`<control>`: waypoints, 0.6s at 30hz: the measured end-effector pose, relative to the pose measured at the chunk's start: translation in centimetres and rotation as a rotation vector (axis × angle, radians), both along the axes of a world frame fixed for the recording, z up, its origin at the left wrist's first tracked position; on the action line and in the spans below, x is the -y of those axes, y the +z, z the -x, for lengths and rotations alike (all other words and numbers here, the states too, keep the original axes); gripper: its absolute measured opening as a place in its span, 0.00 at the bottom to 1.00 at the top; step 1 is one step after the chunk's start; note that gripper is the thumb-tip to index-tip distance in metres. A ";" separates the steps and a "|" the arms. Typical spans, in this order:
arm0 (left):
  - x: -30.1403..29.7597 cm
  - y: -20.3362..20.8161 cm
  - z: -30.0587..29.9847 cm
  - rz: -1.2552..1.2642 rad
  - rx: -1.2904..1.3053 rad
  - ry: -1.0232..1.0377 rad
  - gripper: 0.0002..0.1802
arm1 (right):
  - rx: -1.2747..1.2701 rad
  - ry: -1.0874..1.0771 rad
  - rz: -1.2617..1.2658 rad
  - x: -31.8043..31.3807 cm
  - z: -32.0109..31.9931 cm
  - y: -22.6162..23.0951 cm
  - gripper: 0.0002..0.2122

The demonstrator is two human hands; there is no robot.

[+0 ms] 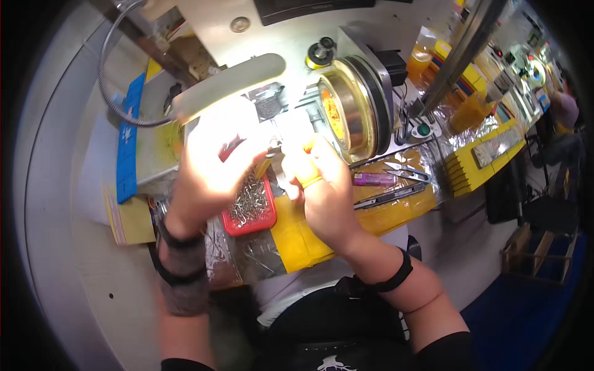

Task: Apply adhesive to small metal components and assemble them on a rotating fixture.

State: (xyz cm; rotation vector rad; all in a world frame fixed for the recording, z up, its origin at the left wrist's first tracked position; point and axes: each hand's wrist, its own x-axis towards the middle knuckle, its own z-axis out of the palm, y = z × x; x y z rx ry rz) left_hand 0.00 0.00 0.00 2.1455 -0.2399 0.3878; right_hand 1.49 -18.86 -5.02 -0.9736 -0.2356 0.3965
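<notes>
Under the bright lamp (232, 83), my two hands work close together and glare washes out much of the fingers. My left hand (213, 170) is closed, with thumb and fingertips pinched at a tiny metal piece (272, 146). Facing it, my right hand (325, 191) is curled shut, a yellow band (311, 182) round one finger; what it grips is lost in the glare. Just below them sits a red tray (250, 229) heaped with small silvery metal pieces (247, 204). To the right of my fingers stands a round, brass-coloured drum (356, 114) with an orange label.
Tweezers (405, 170), a dark slim tool (393, 196) and a purple lighter (373, 179) lie right of my right hand on yellow sheeting (297, 241). A blue strip (130, 139) edges the left side. Yellow bins (482, 164) and a person (564, 108) are at the far right.
</notes>
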 end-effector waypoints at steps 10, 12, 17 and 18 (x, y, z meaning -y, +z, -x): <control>1.0 1.0 0.9 -0.337 0.302 -0.162 0.11 | 0.000 -0.084 -0.008 -1.2 -2.1 -1.1 0.05; 0.0 0.1 -0.9 0.024 0.191 -0.102 0.09 | 0.122 -0.169 0.112 -1.7 -2.5 -1.4 0.04; -1.0 0.8 -4.0 -0.067 -0.124 0.012 0.05 | 0.263 -0.265 0.351 -2.6 -3.0 -2.2 0.03; -0.9 0.7 -4.6 0.013 -0.198 -0.073 0.08 | 0.270 -0.280 0.366 -2.8 -3.2 -2.3 0.03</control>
